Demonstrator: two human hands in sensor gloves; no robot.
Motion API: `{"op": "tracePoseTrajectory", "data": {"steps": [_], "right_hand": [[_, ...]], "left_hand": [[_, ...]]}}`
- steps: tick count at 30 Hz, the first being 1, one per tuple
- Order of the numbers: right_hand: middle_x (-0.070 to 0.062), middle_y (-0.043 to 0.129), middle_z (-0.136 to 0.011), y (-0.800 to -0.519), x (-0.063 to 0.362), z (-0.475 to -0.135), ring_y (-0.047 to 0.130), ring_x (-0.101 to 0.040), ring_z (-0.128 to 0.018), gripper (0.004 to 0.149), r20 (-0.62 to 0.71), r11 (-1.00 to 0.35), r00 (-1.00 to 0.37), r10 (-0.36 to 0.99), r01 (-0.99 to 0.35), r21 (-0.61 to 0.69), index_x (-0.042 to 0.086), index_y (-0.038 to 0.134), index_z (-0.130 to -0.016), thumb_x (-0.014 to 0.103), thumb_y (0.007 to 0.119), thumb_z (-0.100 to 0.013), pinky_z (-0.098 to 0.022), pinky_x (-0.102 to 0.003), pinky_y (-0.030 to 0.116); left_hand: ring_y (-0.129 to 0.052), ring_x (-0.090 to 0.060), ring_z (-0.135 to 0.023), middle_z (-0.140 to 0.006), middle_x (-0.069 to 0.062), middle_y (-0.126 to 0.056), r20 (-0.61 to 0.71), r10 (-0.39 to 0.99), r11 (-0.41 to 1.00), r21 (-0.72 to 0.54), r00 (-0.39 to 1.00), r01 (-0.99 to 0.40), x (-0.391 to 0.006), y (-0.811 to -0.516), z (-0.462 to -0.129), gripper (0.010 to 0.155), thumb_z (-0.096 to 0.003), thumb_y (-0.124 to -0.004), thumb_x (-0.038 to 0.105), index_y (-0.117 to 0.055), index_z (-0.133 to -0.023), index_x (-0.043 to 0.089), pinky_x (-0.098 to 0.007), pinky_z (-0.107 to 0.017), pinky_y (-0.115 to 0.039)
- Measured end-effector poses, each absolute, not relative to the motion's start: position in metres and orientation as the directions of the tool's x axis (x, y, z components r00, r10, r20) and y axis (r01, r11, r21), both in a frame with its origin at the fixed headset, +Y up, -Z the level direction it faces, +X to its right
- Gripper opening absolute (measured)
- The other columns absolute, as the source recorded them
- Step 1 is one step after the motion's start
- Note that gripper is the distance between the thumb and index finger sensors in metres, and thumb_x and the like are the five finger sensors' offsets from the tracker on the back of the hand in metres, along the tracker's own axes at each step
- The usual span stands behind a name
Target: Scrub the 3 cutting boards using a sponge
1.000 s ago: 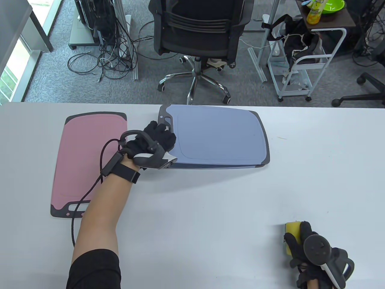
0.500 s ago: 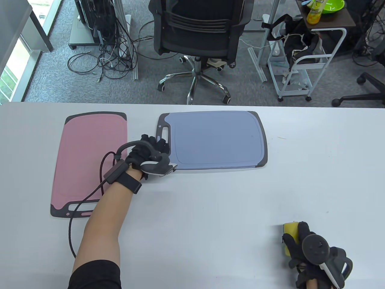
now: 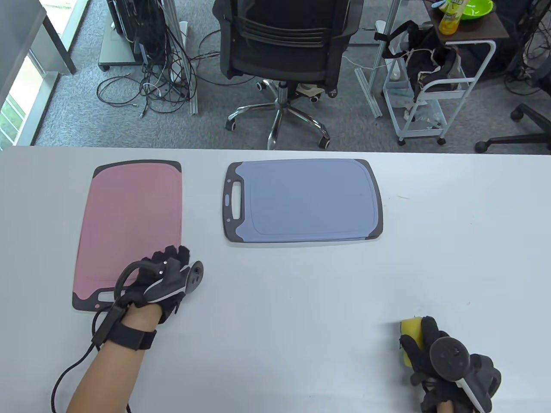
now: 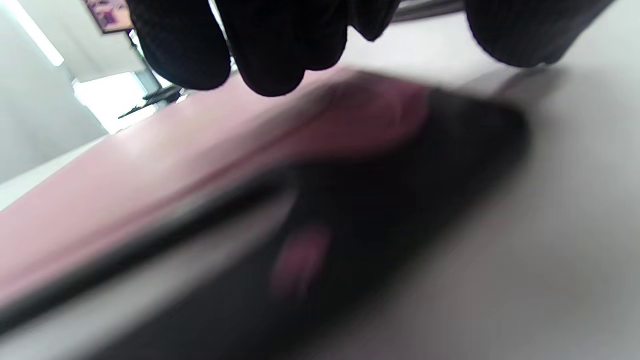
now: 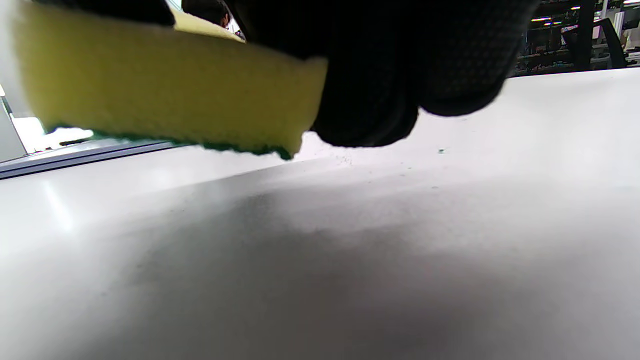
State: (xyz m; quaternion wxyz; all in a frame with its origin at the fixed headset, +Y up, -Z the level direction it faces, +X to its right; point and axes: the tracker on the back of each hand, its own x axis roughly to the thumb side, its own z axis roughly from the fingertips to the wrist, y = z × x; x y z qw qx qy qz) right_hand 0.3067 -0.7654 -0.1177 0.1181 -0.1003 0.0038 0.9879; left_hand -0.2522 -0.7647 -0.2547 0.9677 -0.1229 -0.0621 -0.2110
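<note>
Two cutting boards; one sponge; two hands.

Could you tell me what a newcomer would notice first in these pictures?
Two cutting boards lie apart on the white table: a pink cutting board at the left and a blue cutting board at centre. The right hand, near the bottom right, holds a yellow sponge; the left hand is at the pink board's near right corner.
</note>
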Motion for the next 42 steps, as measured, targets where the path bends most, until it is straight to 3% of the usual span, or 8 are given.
{"op": "tracePoseTrajectory", "data": {"steps": [12,18,26,30,32,37,39,42], "right_hand": [[-0.009,0.085,-0.078,-0.769,0.301,-0.116,0.093,-0.025,-0.055,0.076,-0.182,-0.970,-0.954,0.238,-0.244,0.006,0.009,0.063,-0.104,0.060,0.072,-0.047,-0.047,-0.046,0.080],[-0.009,0.085,-0.078,-0.769,0.302,-0.117,0.093,-0.025,-0.055,0.076,-0.183,-0.967,-0.951,0.249,-0.254,0.005,0.009,0.063,-0.104,0.060,0.072,-0.047,-0.047,-0.046,0.080],[-0.009,0.085,-0.078,-0.768,0.304,-0.116,0.093,-0.025,-0.056,0.076,-0.189,-0.965,-0.948,0.255,-0.261,0.004,0.009,0.063,-0.104,0.060,0.072,-0.047,-0.047,-0.046,0.079],[-0.009,0.085,-0.078,-0.766,0.306,-0.114,0.093,-0.025,-0.056,0.076,-0.192,-0.960,-0.942,0.276,-0.278,-0.018,0.009,0.063,-0.104,0.060,0.072,-0.047,-0.047,-0.047,0.079],[-0.010,0.085,-0.078,-0.766,0.306,-0.113,0.093,-0.025,-0.056,0.076,-0.194,-0.959,-0.940,0.280,-0.283,-0.015,0.009,0.063,-0.104,0.060,0.072,-0.047,-0.047,-0.047,0.079],[-0.009,0.085,-0.078,-0.767,0.306,-0.113,0.093,-0.025,-0.056,0.076,-0.203,-0.962,-0.941,0.270,-0.274,-0.008,0.009,0.063,-0.104,0.060,0.072,-0.047,-0.047,-0.047,0.079],[-0.009,0.085,-0.078,-0.767,0.307,-0.114,0.093,-0.025,-0.056,0.076,-0.208,-0.963,-0.941,0.266,-0.270,-0.008,0.010,0.063,-0.104,0.060,0.071,-0.047,-0.048,-0.046,0.079],[-0.009,0.085,-0.078,-0.768,0.310,-0.114,0.093,-0.025,-0.056,0.076,-0.222,-0.962,-0.937,0.269,-0.274,-0.012,0.009,0.063,-0.104,0.060,0.072,-0.047,-0.047,-0.047,0.079]], "left_hand": [[-0.085,-0.029,-0.097,-0.108,-0.009,-0.076,-0.032,-0.339,0.926,-0.187,0.940,0.327,-0.306,-0.779,-0.189,0.071,-0.0509,-0.067,0.062,-0.063,-0.109,0.021,-0.054,-0.069,-0.077],[-0.085,-0.027,-0.095,-0.104,-0.003,-0.078,0.028,-0.367,0.914,-0.175,0.930,0.367,-0.304,-0.782,-0.195,0.062,-0.0508,-0.067,0.053,-0.065,-0.105,0.024,-0.054,-0.072,-0.075],[-0.080,-0.022,-0.087,-0.098,-0.003,-0.065,0.287,-0.525,0.806,-0.136,0.801,0.577,-0.292,-0.798,-0.197,0.067,-0.0521,-0.046,0.059,-0.046,-0.104,0.017,-0.049,-0.073,-0.074],[-0.084,-0.016,-0.081,-0.094,0.000,-0.068,0.270,-0.675,0.726,0.083,0.686,0.682,-0.281,-0.797,-0.191,0.066,-0.0559,-0.043,0.066,-0.047,-0.102,0.019,-0.044,-0.068,-0.081],[-0.094,-0.009,-0.066,-0.079,0.008,-0.079,0.164,-0.726,0.673,0.366,0.668,0.643,-0.276,-0.787,-0.186,0.059,-0.0545,-0.051,0.071,-0.061,-0.090,0.025,-0.038,-0.058,-0.090],[-0.097,-0.009,-0.061,-0.076,0.008,-0.084,0.066,-0.684,0.699,0.343,0.727,0.627,-0.256,-0.777,-0.195,0.054,-0.0542,-0.060,0.068,-0.065,-0.088,0.026,-0.038,-0.054,-0.092],[-0.100,-0.007,-0.057,-0.072,0.011,-0.087,-0.005,-0.616,0.747,0.311,0.787,0.587,-0.251,-0.766,-0.203,0.043,-0.0541,-0.080,0.059,-0.070,-0.084,0.029,-0.036,-0.050,-0.095],[-0.100,-0.014,-0.066,-0.081,0.005,-0.089,-0.087,-0.487,0.828,0.270,0.869,0.491,-0.243,-0.751,-0.211,0.046,-0.0562,-0.080,0.054,-0.071,-0.092,0.026,-0.042,-0.055,-0.093]]}}
